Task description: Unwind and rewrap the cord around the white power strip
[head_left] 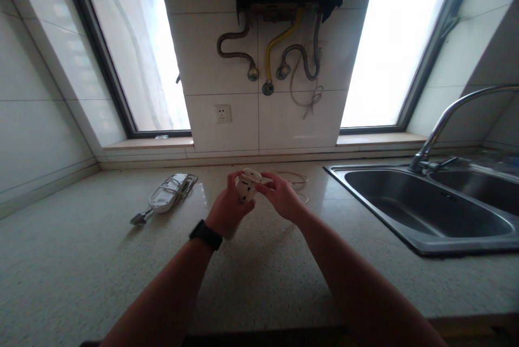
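Note:
My left hand (229,211), with a black watch at its wrist, is wrapped round a white power strip (245,187). The strip is tilted up off the counter, its socket holes facing me. Against the right side of its far end, my right hand (280,194) is pinched closed, thumb against fingers. A pale cord (299,178) loops out on the counter behind the right hand; the exact spot where the fingers grip is partly hidden. Left of my hands lies a second white power strip (164,197), its grey cord wound round it and its plug pointing towards me.
A double steel sink (377,233) with a tall faucet (441,125) is set in the speckled counter (259,287) on the right. On the back wall are a socket (223,113), bent pipes (270,49) and a hanging cable (312,99) below a heater, between two bright windows.

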The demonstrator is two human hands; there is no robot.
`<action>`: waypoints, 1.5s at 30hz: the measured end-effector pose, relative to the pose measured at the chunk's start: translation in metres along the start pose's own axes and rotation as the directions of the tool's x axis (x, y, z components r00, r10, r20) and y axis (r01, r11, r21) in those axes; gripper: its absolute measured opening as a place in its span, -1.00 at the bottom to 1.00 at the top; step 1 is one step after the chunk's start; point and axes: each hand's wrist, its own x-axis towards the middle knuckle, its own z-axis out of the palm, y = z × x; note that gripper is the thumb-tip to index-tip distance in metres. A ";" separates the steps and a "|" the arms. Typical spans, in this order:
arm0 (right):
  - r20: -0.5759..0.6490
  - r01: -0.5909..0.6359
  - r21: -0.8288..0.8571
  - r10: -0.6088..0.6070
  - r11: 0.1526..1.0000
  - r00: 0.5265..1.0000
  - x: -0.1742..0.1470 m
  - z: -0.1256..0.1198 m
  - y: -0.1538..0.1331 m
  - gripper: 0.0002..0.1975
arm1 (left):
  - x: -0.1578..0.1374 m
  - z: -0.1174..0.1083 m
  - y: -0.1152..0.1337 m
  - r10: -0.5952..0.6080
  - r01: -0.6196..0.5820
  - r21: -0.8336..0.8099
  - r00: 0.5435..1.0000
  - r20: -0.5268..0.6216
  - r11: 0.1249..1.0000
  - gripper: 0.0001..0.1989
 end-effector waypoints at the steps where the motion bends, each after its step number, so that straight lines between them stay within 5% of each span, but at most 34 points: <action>1: -0.007 -0.006 -0.018 0.005 1.000 1.000 0.000 0.000 -0.001 -0.54 | 0.000 0.000 -0.001 0.002 -0.002 -0.008 1.000 -0.004 1.000 -0.26; 7: 0.008 -0.036 -0.043 0.037 0.998 0.999 -0.002 -0.003 -0.008 -0.62 | 0.003 -0.002 -0.006 -0.037 0.038 0.019 0.999 -0.014 0.999 -0.27; 14: -0.048 0.068 -0.117 -0.074 0.991 0.996 -0.002 -0.006 -0.007 -0.74 | 0.008 -0.008 -0.007 -0.046 0.046 -0.012 0.999 -0.012 0.999 -0.25; 20: -0.011 0.099 -0.051 -0.100 0.994 0.995 -0.002 -0.009 -0.009 -0.76 | 0.007 -0.007 -0.005 -0.030 0.034 -0.245 0.999 0.022 0.969 -0.24; 27: 0.008 0.156 0.213 -0.161 0.965 0.987 -0.004 -0.011 -0.021 -0.67 | 0.002 -0.011 0.013 -0.087 0.118 -0.566 0.993 0.081 0.816 -0.22; 38: 0.082 0.232 0.302 -0.267 0.925 0.960 -0.006 -0.020 -0.023 -0.60 | -0.010 -0.002 0.032 -0.105 0.189 -0.798 0.982 0.157 0.572 -0.32; 45: 0.217 0.144 0.452 -0.265 0.880 0.939 -0.009 -0.023 -0.023 -0.58 | -0.016 0.001 0.035 0.040 0.242 -0.886 0.959 0.279 0.395 -0.36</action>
